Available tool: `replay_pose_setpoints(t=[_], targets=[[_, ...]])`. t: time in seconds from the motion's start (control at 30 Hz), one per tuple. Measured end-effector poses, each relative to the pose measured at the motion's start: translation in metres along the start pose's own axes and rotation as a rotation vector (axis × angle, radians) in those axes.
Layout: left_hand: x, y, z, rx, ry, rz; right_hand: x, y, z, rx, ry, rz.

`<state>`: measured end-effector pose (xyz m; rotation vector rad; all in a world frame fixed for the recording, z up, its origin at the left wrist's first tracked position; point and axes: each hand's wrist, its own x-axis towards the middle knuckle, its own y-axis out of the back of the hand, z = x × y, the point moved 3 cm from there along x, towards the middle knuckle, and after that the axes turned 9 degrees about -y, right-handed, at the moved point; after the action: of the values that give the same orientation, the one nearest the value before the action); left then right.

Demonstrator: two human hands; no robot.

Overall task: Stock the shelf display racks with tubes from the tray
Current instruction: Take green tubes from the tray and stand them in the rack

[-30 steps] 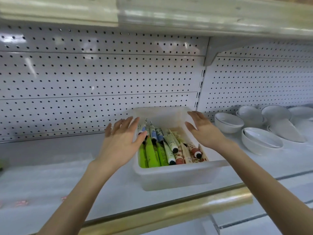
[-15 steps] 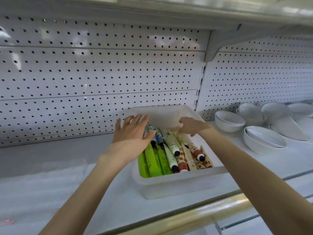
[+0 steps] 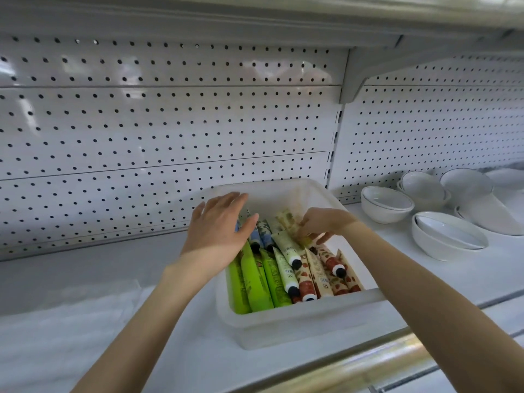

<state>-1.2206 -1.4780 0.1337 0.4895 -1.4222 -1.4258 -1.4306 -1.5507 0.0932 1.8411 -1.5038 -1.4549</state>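
- Tray (image 3: pixel 297 321), white plastic, sits on the shelf (image 3: pixel 85 321) near its front edge. The tray's back wall is close to the pegboard panel (image 3: pixel 170 123).
- I see tubes (image 3: pixel 286 268) packed side by side in the tray, most with dark caps pointing toward me. The green tubes (image 3: pixel 255 282) are at left, the blue tubes (image 3: pixel 262 234) lie behind them, and the red-patterned tubes (image 3: pixel 329 262) are at right.
- I see left hand (image 3: pixel 218 231) palm down over the tray's left rim and the blue tubes. Its grip is wide open, fingers straight and close together, with nothing in it. I can't tell whether it touches the tubes.
- I see right hand (image 3: pixel 323 222) reaching into the back half of the tray. Its grip is closed, the curled fingers pinching the pale yellow tube (image 3: pixel 286 221).
- The pale yellow tube is tilted, with its flat end up toward the tray's back wall.
- White bowls (image 3: pixel 385 202) are on the same shelf to the right of the tray, apart from it. Some are stacked.
- Brass-coloured rail (image 3: pixel 368 361) runs along the shelf front, below the tray.
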Motion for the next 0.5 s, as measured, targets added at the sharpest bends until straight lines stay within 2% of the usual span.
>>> replay_pose_setpoints(t=[0.13, 0.3, 0.5], targets=[[0.008, 0.001, 0.001, -0.047, 0.004, 0.069, -0.004, 0.008, -0.004, 0.099, 0.085, 0.129], [0.013, 0.0, -0.002, -0.045, 0.008, 0.064, -0.002, -0.005, -0.008, -0.045, 0.069, 0.079], [0.013, -0.001, -0.003, -0.061, 0.012, 0.077, 0.004, -0.01, -0.011, -0.022, 0.119, 0.07]])
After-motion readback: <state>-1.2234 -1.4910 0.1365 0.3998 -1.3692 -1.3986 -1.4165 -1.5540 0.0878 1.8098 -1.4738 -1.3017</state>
